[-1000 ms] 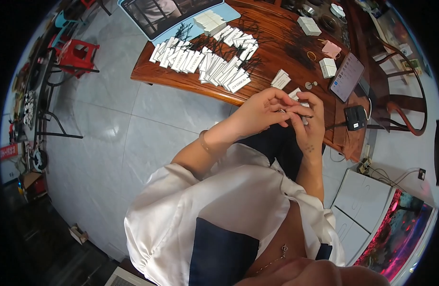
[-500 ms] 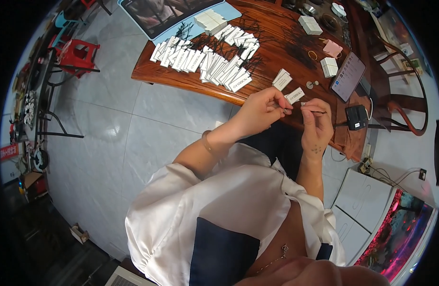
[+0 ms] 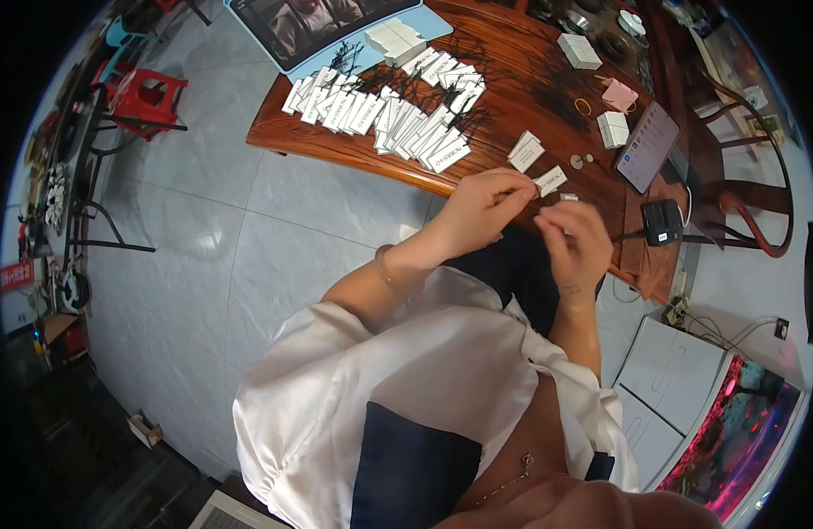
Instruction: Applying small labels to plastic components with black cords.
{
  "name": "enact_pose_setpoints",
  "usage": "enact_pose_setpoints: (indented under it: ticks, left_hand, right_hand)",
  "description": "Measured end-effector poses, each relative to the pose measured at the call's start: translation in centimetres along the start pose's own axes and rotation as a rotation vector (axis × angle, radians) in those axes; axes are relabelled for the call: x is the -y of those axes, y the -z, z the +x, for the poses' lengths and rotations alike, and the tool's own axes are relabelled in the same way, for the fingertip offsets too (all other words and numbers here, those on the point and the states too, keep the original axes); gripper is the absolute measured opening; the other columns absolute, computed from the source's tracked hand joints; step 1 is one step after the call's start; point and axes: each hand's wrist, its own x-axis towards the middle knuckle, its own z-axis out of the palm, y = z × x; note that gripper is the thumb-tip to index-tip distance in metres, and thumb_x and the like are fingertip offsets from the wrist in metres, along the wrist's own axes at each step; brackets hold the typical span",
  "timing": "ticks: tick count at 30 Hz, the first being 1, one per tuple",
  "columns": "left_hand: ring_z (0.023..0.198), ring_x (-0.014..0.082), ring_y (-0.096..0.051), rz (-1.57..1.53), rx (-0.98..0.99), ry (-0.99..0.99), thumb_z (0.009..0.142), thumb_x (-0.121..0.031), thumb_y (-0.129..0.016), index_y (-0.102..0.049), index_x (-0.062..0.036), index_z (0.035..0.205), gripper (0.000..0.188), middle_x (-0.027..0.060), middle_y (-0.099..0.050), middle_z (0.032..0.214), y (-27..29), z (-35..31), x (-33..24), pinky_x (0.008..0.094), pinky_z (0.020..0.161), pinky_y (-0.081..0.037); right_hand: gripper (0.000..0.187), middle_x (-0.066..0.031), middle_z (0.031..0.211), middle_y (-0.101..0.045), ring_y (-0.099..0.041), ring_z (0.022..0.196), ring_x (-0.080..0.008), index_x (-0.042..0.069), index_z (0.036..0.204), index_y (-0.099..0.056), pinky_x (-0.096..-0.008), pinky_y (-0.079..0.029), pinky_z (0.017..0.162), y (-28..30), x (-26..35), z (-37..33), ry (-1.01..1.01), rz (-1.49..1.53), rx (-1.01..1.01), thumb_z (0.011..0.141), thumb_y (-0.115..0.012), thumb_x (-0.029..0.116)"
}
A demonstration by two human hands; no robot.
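Observation:
My left hand (image 3: 488, 210) is closed, thumb and fingertips pinched together at the table's near edge. Whatever sits in that pinch is too small to make out. Just beyond its fingertips lies a white printed tag (image 3: 552, 181). My right hand (image 3: 578, 245) hovers slightly to the right, fingers bent toward the thumb; any thing in them is hidden. Past the right knuckles peeks another small white piece (image 3: 568, 197). A few more white tags (image 3: 525, 153) lie a bit farther off. To the left, many strung tags (image 3: 424, 132) with black cords spread in overlapping rows.
On the wooden table (image 3: 503, 93) stand stacks of white cards (image 3: 395, 40), a leaning phone (image 3: 646, 147), a black box-shaped device (image 3: 661, 222) with a cable, a pink item (image 3: 619, 95) and small round discs (image 3: 581, 161). A tablet (image 3: 318, 26) plays at the far left. Red stool (image 3: 149, 101) on the floor.
My right hand has turned and curled inward, its fingers dropping closer to the left hand. The dark thread seen at its fingertips no longer shows. My left hand stays pinched, nearly in place.

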Motion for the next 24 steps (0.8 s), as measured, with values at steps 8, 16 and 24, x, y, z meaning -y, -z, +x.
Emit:
enact_pose_setpoints:
  ticks: [8,16,24]
  left_hand:
    - [0.087,0.0119,-0.063,-0.389,-0.009,0.221,0.091,-0.003,-0.057,-0.06,0.0037,0.095,0.008,0.0105,-0.065,0.097,0.1,-0.2,-0.1,0.0238,0.072,-0.053]
    - [0.075,0.0146,-0.066,-0.415,0.229,0.275,0.091,-0.006,-0.057,-0.059,0.0032,0.095,0.01,0.0094,-0.065,0.09,0.3,-0.4,-0.4,0.0234,0.062,-0.053]
    - [0.075,0.0135,-0.065,-0.424,0.355,0.344,0.09,-0.005,-0.059,-0.061,0.0035,0.096,0.01,0.0087,-0.065,0.088,0.3,-0.5,0.1,0.0225,0.062,-0.053]
  right_hand:
    - [0.021,-0.0083,0.086,-0.064,-0.062,0.076,-0.0229,0.004,0.089,-0.067,-0.0307,-0.049,0.065,-0.5,0.2,-0.5,0.078,-0.096,0.161,0.069,-0.074,0.002]
    - [0.015,-0.0056,0.085,-0.06,-0.055,0.077,-0.0131,0.0,0.085,-0.064,-0.0242,-0.045,0.071,1.3,-2.1,-0.3,-0.352,0.413,0.242,0.073,-0.072,-0.002]
    - [0.02,-0.0036,0.084,-0.057,-0.053,0.076,-0.0098,0.0,0.082,-0.062,-0.0229,-0.043,0.066,2.8,-2.7,1.2,-0.408,0.474,0.52,0.07,-0.077,0.003]
